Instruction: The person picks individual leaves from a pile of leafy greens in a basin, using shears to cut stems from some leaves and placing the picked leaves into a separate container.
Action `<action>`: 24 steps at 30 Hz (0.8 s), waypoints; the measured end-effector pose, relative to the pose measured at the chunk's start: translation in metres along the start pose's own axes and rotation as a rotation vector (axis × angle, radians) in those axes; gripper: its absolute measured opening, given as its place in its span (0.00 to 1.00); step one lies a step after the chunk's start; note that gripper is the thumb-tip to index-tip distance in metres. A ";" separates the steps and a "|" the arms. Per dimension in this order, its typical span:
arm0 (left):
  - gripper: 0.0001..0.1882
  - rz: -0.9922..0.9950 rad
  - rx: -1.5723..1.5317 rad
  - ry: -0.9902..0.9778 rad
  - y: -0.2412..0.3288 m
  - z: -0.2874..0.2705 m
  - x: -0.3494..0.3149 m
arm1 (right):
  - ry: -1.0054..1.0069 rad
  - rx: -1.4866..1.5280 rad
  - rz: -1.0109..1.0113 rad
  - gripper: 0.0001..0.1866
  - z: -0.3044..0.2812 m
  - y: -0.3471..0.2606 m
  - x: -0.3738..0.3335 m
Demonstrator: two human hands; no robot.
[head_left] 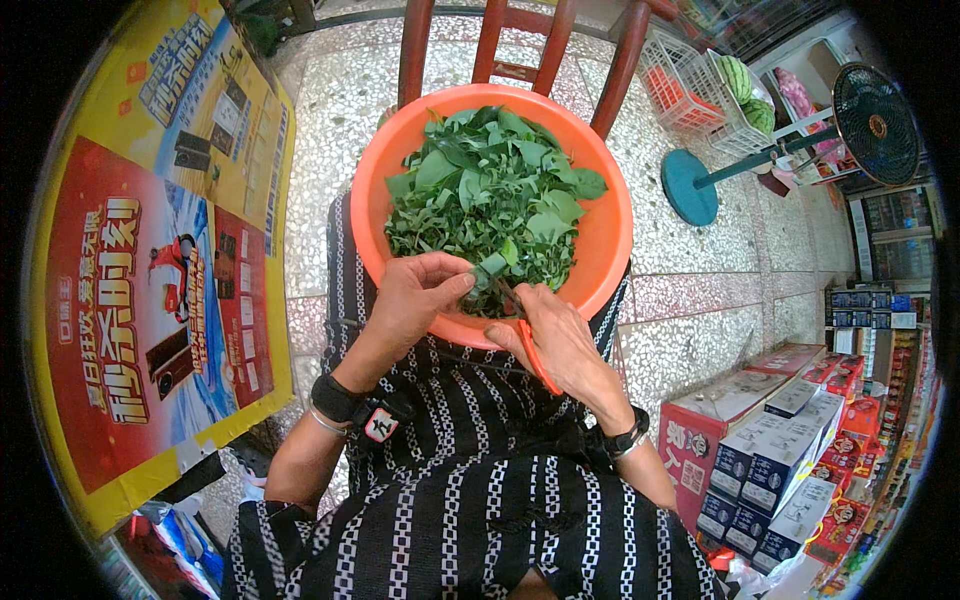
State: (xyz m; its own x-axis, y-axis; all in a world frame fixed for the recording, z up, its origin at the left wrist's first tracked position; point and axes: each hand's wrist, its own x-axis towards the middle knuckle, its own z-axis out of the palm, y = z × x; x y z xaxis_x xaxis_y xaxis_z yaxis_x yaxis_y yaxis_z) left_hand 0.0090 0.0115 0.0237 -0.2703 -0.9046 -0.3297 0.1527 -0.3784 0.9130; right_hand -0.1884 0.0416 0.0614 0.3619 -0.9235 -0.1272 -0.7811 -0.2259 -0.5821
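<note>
An orange plastic basin rests on my lap, filled with green leaves, whole ones toward the far side and cut strips nearer me. Over its near rim, my left hand pinches a small folded bunch of leaves between thumb and fingers. My right hand grips a pair of scissors with orange handles. Their dark blades point at the bunch, partly hidden by my fingers. Both wrists wear dark bands, and a tag with a printed mark hangs at the left one.
A wooden chair stands just beyond the basin. To the left is a yellow and red poster board. A fan on a green base and white crates with watermelons are at the far right. Stacked boxes sit at the near right.
</note>
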 end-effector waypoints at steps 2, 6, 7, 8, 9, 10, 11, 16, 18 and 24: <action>0.07 0.011 0.042 -0.024 0.002 0.001 -0.001 | -0.026 0.058 0.055 0.28 -0.002 -0.002 0.002; 0.06 0.001 0.079 -0.057 0.005 -0.001 -0.001 | -0.103 0.214 0.187 0.25 -0.006 -0.005 0.002; 0.06 -0.002 0.091 -0.055 0.005 -0.002 -0.001 | -0.110 0.216 0.194 0.25 -0.007 -0.006 0.002; 0.06 -0.004 0.097 -0.054 0.005 -0.002 0.000 | -0.072 0.258 0.189 0.24 -0.007 -0.007 0.001; 0.06 -0.007 0.103 -0.053 0.005 -0.003 0.000 | -0.044 0.281 0.194 0.24 -0.008 -0.007 0.000; 0.06 -0.002 0.092 -0.049 0.004 -0.002 0.000 | -0.035 0.309 0.203 0.24 -0.007 -0.007 -0.001; 0.06 0.003 0.082 -0.044 0.004 -0.002 0.000 | -0.022 0.312 0.218 0.23 -0.007 -0.006 -0.002; 0.07 0.013 0.059 0.005 0.004 -0.002 -0.001 | 0.146 0.174 -0.039 0.23 0.002 0.001 -0.002; 0.07 0.006 0.051 0.015 0.005 -0.002 0.000 | 0.024 0.101 -0.015 0.24 0.004 0.004 -0.005; 0.07 -0.016 0.172 -0.102 0.004 -0.001 0.000 | -0.038 0.139 0.030 0.24 -0.002 0.000 -0.003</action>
State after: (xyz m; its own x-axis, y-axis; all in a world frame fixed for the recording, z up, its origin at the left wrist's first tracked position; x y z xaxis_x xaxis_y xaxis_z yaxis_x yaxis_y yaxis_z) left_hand 0.0102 0.0104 0.0273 -0.3678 -0.8707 -0.3265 -0.0151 -0.3455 0.9383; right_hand -0.1905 0.0432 0.0634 0.3604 -0.9162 -0.1752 -0.7147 -0.1505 -0.6830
